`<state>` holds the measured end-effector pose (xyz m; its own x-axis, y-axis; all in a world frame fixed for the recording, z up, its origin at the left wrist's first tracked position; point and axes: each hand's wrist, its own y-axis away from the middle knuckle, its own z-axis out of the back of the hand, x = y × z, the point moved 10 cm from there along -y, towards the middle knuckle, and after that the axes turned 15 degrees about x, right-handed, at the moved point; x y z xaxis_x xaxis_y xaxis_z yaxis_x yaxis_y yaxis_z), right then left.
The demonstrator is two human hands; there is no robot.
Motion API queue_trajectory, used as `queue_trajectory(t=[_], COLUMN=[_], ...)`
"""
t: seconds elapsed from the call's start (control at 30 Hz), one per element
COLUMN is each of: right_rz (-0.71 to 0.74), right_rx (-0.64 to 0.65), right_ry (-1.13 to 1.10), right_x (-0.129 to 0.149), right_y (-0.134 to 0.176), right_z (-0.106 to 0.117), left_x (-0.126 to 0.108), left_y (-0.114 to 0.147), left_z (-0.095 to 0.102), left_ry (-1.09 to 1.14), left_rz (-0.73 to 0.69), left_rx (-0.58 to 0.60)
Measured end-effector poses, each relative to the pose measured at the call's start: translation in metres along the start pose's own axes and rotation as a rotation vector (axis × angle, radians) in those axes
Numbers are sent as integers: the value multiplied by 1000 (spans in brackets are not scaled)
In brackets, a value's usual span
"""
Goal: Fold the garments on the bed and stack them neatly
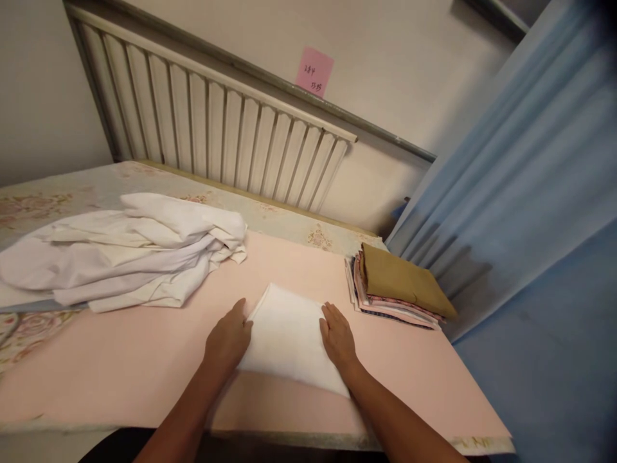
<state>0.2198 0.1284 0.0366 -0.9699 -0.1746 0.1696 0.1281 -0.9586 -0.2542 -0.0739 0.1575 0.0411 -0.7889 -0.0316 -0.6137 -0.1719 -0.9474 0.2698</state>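
A folded white cloth (289, 337) lies on the pink table cover, narrower at its far end. My left hand (229, 337) rests along the cloth's left edge, fingers stretched forward and thumb against the side. At the right edge, my right hand (339, 334) lies with its fingertips on the cloth's far right corner and its thumb apart from them. Neither hand appears to grip the fabric, though the undersides of both are hidden.
A crumpled heap of white cloth (144, 251) spreads over the left side. To the right stands a stack of folded fabrics (405, 283), mustard on top. Behind are a radiator (216, 122) and a pink note (315, 71). A blue curtain (511, 173) hangs along the right.
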Motion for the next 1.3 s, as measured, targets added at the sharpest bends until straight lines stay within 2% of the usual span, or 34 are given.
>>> queue_trajectory(t=[0.1,0.17,0.23,0.33,0.4,0.47,0.6,0.77,0.83,0.9,1.0,1.07,1.17,1.3], right_rz=[-1,13,21,9,7,13,24,-34,-43,28,158,202,223,241], right_rx=[1,-15,-19,3,14,10,-5,66,64,80,140,156,173,217], right_ry=[3,4,6,14,15,7,1,11,6,-7,-33,-34,-17,11], right_x=[0,1,2,2,3,3,-1,-3,12,42,89,108,112,99], right_y=[0,0,1,0,0,0,1,0,2,6,18,29,43,52], right_z=[-1,0,1,1,1,1,1,6,15,21,16,12,6,3], left_x=[-29,-55,-77,-97,-97,-87,-70,-69,-69,-69,-69,-68,-67,-68], left_y=[12,17,18,16,12,5,-5,-8,-7,-7,-6,-6,-6,-6], left_z=[13,4,-16,-50,-66,-71,-67,-67,-68,-68,-68,-68,-69,-68], left_ry=[-159,-234,-268,-300,-329,-357,-361,-335,-340,-347,-358,-363,-361,-342], left_rz=[-73,-193,-325,-508,-551,-522,-447,-446,-450,-455,-461,-459,-459,-475], left_rx=[-241,-311,-313,-217,-147,-116,-116,-115,-123,-132,-141,-139,-135,-148])
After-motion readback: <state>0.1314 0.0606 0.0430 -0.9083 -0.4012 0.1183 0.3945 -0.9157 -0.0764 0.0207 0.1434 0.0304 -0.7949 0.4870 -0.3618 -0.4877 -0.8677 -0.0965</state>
